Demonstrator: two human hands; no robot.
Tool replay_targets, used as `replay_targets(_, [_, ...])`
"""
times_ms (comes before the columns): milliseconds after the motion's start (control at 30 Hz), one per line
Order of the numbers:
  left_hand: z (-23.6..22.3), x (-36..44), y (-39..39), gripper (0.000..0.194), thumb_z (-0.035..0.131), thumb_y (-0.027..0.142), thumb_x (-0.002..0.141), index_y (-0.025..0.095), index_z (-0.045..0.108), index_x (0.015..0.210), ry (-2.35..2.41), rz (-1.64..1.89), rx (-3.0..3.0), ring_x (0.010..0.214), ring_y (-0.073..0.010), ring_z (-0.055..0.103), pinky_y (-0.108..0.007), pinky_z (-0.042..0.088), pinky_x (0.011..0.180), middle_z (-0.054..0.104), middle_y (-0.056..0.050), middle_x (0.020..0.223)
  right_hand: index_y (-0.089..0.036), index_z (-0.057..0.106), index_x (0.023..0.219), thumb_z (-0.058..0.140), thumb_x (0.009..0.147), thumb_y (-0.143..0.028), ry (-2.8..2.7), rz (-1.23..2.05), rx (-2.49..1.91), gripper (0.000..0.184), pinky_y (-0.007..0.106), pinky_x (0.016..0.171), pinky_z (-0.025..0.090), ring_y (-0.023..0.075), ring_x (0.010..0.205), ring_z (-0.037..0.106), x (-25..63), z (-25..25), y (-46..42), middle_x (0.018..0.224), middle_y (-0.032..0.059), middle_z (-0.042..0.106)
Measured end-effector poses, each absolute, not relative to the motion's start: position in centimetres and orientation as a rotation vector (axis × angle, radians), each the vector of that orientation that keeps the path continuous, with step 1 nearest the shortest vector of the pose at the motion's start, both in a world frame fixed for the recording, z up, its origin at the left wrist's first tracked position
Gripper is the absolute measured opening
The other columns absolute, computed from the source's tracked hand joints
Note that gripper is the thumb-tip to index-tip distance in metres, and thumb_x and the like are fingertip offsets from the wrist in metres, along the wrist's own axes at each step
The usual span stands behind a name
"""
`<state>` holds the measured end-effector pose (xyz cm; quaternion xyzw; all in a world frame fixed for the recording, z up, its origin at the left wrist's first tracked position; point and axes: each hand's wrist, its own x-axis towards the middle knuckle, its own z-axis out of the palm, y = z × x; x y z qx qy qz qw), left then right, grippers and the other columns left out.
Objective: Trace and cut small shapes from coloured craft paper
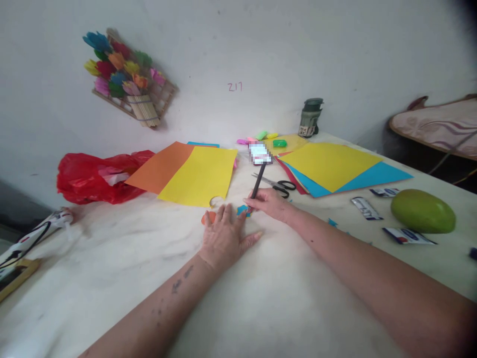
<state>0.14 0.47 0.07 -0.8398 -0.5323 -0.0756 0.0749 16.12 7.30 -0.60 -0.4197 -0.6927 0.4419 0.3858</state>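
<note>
My right hand (270, 203) grips a black pen (258, 181), its lower end at a small blue paper cutout (243, 210) on the table. Flat on the tabletop lies my left hand (225, 233), fingers stretched out, with a fingertip at the edge of the blue cutout. A small orange paper piece (208, 217) is partly covered by the left fingers. Just beyond my right hand are scissors with black handles (278, 185), their blades spread a little. A yellow sheet (201, 174) with a curved cut at its near edge overlaps an orange sheet (160, 169).
At right are more coloured sheets (331, 164), small packets (366, 208) and a green mango-like fruit (423, 211). A phone (260, 153), a green lump (279, 143) and a bottle (310, 118) stand farther back. A red plastic bag (89, 176) and power strip (40, 228) are left.
</note>
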Motion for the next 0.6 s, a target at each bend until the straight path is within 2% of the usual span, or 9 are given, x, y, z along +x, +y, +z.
replay_targets(100, [0.2,-0.1,0.5,0.060,0.026,0.065,0.074,0.032,0.040,0.123,-1.664,-0.280,-2.528,0.122,-0.0334,0.022,-0.059,0.014,0.092,0.030,-0.010,0.132,-0.015,0.062,0.077,0.055,0.069,-0.044,-1.835,1.016,-1.114,0.031,0.027,0.064,0.046,0.0151,0.068,0.059,16.3,-0.6,7.4,0.074,0.0050,0.065])
replay_targets(233, [0.0,-0.8,1.0,0.052,0.034,0.063,0.074,0.037,0.045,0.119,-1.743,-0.331,-2.577,0.127,-0.0348,0.008,-0.058,0.012,0.095,0.014,-0.003,0.141,-0.015,0.065,0.074,0.057,0.067,-0.045,-1.903,0.899,-1.182,0.032,0.026,0.061,0.044,0.0165,0.066,0.058,16.3,-0.2,7.2,0.070,0.0050,0.065])
replay_targets(467, [-0.5,-1.7,2.1,0.047,0.037,0.062,0.073,0.040,0.051,0.112,-1.859,-0.363,-2.588,0.128,-0.0345,0.004,-0.055,0.020,0.095,0.014,0.001,0.142,-0.016,0.067,0.069,0.060,0.063,-0.047,-1.972,0.814,-1.243,0.032,0.024,0.054,0.039,0.0160,0.062,0.055,16.2,0.0,7.3,0.061,0.0026,0.063])
replay_targets(600, [-0.5,-1.7,2.2,0.047,0.037,0.063,0.073,0.040,0.052,0.111,-1.881,-0.371,-2.590,0.128,-0.0353,0.003,-0.056,0.019,0.095,0.014,0.001,0.142,-0.016,0.068,0.068,0.060,0.062,-0.048,-1.987,0.792,-1.256,0.033,0.023,0.052,0.038,0.0151,0.060,0.054,16.2,-0.1,7.2,0.059,0.0026,0.063])
